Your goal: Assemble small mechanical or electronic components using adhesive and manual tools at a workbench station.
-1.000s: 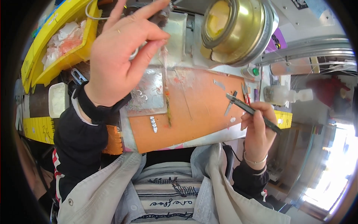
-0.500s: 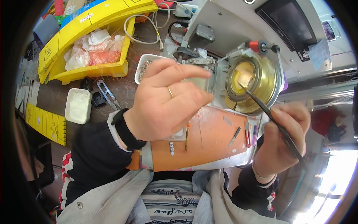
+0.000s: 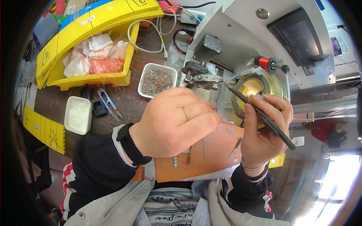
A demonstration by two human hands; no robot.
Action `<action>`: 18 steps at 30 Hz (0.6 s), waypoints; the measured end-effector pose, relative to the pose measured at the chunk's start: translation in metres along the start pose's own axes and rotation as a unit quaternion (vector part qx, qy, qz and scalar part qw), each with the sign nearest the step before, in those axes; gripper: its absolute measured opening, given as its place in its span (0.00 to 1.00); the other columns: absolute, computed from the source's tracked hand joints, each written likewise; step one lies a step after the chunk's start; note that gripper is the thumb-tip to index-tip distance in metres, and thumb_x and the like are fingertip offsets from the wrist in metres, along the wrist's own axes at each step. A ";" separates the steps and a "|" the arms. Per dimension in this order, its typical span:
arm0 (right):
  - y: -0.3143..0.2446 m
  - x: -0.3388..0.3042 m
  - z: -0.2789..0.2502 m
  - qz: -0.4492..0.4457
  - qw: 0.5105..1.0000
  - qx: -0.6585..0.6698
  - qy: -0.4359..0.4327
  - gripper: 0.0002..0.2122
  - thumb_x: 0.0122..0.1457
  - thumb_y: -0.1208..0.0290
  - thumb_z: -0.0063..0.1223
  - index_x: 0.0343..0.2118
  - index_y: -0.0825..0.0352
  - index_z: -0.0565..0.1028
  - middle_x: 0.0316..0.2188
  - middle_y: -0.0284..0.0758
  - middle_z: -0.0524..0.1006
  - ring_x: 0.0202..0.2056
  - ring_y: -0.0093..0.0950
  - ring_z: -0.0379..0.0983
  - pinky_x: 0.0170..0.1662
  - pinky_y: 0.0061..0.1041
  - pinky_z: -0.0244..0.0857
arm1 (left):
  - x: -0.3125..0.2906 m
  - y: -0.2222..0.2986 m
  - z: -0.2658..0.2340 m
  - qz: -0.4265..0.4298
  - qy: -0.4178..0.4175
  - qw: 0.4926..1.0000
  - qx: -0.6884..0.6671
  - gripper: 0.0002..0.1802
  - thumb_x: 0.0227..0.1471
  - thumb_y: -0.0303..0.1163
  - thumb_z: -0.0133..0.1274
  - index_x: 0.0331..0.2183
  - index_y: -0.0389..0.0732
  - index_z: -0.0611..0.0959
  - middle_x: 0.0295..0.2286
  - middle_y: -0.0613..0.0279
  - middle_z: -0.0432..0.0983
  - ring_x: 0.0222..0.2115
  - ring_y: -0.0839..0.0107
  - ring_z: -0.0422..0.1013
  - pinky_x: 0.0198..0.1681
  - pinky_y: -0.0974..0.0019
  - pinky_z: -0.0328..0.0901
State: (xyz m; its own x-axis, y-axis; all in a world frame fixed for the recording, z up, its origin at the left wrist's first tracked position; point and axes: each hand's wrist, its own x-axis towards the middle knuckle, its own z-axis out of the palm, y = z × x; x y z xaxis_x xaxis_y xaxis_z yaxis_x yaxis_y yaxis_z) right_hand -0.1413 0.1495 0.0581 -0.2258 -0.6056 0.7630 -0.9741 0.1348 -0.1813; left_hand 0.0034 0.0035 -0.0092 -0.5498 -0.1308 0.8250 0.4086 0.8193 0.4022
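Observation:
My right hand grips dark tweezers, which slant up and left in front of a round brass-coloured bowl on the machine. Their tip is close to a small metal clamp. My left hand, with a ring and a black wristband, hovers over the orange work mat. Its thumb and fingers are drawn together near the machine's front edge; whatever they pinch is too small or hidden. Just beyond that hand stands a white dish of small wire pieces.
A yellow bin with crumpled white and pink wrapping stands at the far left. Nearby are a white tub of powder and blue-handled snips. The machine's dark screen and a red knob are at the upper right.
The tweezers have left the brass bowl and moved left to the clamp with my right hand. My left hand has shifted lower and right, its fingers closing together. The dish of wire pieces is now uncovered.

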 end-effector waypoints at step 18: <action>0.002 -0.005 0.007 0.001 0.999 -0.009 0.031 0.13 0.42 0.75 0.74 0.34 0.61 0.84 0.31 0.32 0.79 0.37 0.31 0.74 0.51 0.33 0.59 | 0.003 0.000 0.000 0.000 0.000 1.000 0.000 0.15 0.36 0.22 0.60 0.34 0.37 0.83 0.27 0.61 0.78 0.28 0.61 0.76 0.32 0.60 0.70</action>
State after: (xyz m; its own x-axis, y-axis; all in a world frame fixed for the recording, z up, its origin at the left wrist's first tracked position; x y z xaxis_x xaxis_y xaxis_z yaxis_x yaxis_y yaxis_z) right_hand -0.1420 0.1470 0.0498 -0.2277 -0.5556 0.7997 -0.9734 0.1501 -0.1729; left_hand 0.0019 0.0031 -0.0063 -0.5491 -0.1309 0.8255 0.4089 0.8193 0.4019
